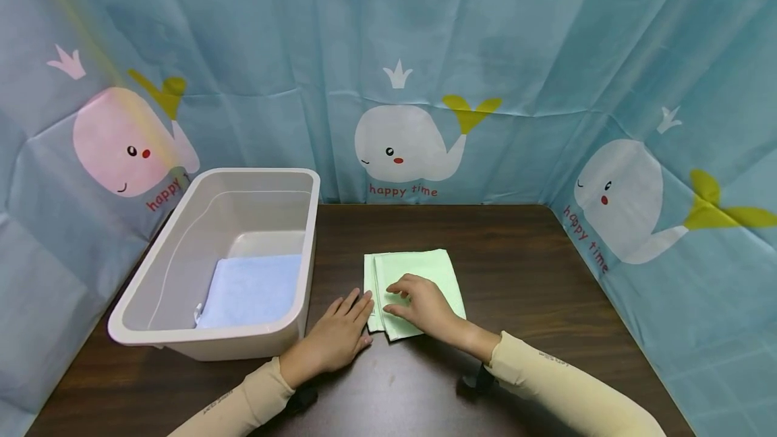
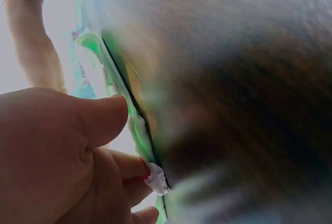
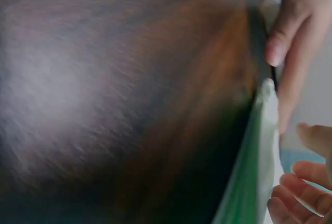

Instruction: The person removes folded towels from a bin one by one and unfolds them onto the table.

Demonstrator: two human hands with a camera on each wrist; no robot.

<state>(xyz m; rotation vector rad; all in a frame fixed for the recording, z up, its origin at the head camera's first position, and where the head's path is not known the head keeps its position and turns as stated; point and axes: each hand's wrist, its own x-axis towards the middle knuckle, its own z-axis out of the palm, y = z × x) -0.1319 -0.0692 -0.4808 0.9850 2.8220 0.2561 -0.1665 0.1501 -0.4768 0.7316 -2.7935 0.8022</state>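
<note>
Loosely bent, the right hand [image 1: 425, 302] sits over the folded green cloth [image 1: 419, 265], thumb and fingertips apart with nothing between them, its wrist towards four o'clock. At the cloth's eight o'clock, the left hand [image 1: 340, 336] reaches its extended fingers to the edge, probably steadying the layers against the dark table [image 1: 516, 261]. At nine o'clock, a tub [image 1: 206, 336] holds a blue cloth [image 1: 255, 288], laid flat, perhaps to keep it smooth.

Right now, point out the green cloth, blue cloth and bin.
Green cloth [image 1: 420, 263]: head view, upper part of its top layer.
Blue cloth [image 1: 250, 292]: head view, middle of its upper face.
Bin [image 1: 212, 336]: head view, near rim.
</note>
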